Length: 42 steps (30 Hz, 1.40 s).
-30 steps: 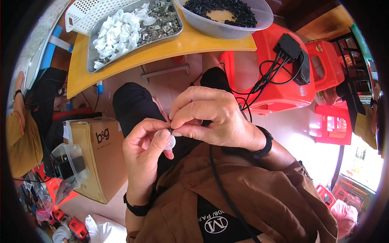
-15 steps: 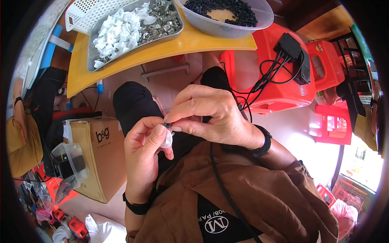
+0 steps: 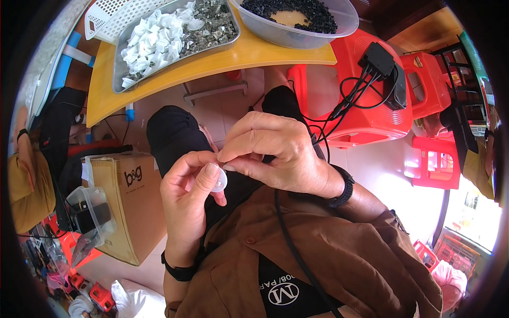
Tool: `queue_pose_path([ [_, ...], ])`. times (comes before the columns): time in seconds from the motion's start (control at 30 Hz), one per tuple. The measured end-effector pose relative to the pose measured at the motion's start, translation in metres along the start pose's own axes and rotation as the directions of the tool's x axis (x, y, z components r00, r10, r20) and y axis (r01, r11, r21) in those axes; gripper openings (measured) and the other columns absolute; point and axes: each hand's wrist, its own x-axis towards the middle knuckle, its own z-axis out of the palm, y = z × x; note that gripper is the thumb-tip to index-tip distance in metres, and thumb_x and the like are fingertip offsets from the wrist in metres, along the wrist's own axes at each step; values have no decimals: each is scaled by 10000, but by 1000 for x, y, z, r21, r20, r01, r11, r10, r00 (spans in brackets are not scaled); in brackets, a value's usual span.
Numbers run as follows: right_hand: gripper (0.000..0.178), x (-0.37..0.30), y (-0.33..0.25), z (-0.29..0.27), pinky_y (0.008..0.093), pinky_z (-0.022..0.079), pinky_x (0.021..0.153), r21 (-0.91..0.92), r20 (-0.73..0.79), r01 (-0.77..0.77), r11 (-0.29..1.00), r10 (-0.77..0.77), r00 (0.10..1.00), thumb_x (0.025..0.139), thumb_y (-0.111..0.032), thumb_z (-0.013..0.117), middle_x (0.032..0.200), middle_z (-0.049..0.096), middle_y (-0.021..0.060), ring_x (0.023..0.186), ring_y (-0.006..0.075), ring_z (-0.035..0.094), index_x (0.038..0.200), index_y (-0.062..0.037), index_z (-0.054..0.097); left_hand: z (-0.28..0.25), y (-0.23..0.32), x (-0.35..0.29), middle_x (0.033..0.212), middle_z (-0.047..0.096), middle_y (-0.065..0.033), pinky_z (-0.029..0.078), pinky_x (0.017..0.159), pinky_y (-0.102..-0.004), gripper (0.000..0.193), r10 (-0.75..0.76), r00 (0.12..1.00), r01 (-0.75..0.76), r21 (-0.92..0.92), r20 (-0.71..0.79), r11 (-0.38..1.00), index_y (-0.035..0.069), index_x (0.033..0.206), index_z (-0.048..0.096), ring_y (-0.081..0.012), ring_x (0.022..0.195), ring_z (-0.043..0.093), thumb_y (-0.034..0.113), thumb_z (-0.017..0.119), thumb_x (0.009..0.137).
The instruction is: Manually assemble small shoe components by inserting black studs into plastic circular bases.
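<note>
Above my lap, my left hand (image 3: 184, 193) pinches a small, rounded, translucent white plastic piece (image 3: 220, 181) between thumb and fingers. My right hand (image 3: 283, 151) meets it from the right, its thumb and forefinger pinched together at the upper edge of that piece. Whatever sits between the right fingertips is hidden now. Beyond my knees, a metal tray (image 3: 117, 71) bears a heap of white plastic pieces (image 3: 154, 45) next to small grey-brown bits (image 3: 212, 27). Right of it stands a clear plastic bowl (image 3: 278, 38) with many small black pieces (image 3: 318, 20) in it.
Tray and bowl stand on a yellow table (image 3: 270, 57); a white perforated basket (image 3: 106, 21) is behind the tray. Red stools (image 3: 355, 124) stand at right, one carrying a black box (image 3: 377, 59) with cables. At left are a cardboard box (image 3: 127, 212) and another person's arm (image 3: 25, 151).
The white piece has turned a little in my left fingers and shows its round face more. A small dark part seen between my fingertips is now out of sight.
</note>
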Motion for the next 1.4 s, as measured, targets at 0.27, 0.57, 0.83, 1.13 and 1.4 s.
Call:
queue_pose_path([
  [0.27,209,-3,0,-1,209,489,522,39,0,-4,999,4,1000,680,37,762,861,617,42,690,111,599,851,-66,700,-1,-2,-1,786,600,-52,442,463,-213,177,-68,997,70,-66,42,995,-18,980,604,-88,597,537,132,621,889],
  [0.57,206,-2,-2,-2,237,489,526,31,-2,-44,999,44,999,712,8,751,859,625,62,700,140,613,898,-63,701,-3,-3,0,800,578,-38,430,467,-192,126,99,995,-97,107,-14,990,-10,939,610,-64,619,528,103,622,887],
  [0.83,149,-3,-4,-1,240,481,541,-60,75,-119,991,123,990,746,-10,723,839,621,48,675,148,607,881,-63,686,2,-3,-2,881,555,-43,438,475,-174,98,193,978,-164,284,-77,945,-23,907,608,-58,635,530,64,638,872],
  [1.13,107,-3,-7,-4,224,458,543,9,16,-269,963,269,963,762,15,675,836,600,38,688,108,576,853,-35,648,-2,-6,-1,959,608,-90,576,661,-300,259,57,997,-57,16,-51,998,-46,1122,581,-142,779,622,96,586,905],
  [1.4,138,-1,-7,-3,232,466,594,65,-28,-206,976,209,978,753,31,681,886,606,53,765,124,580,867,-38,648,-3,-5,-2,994,629,-113,572,692,-297,315,50,999,-50,-20,-18,999,-33,1161,550,-150,839,627,49,628,867],
])
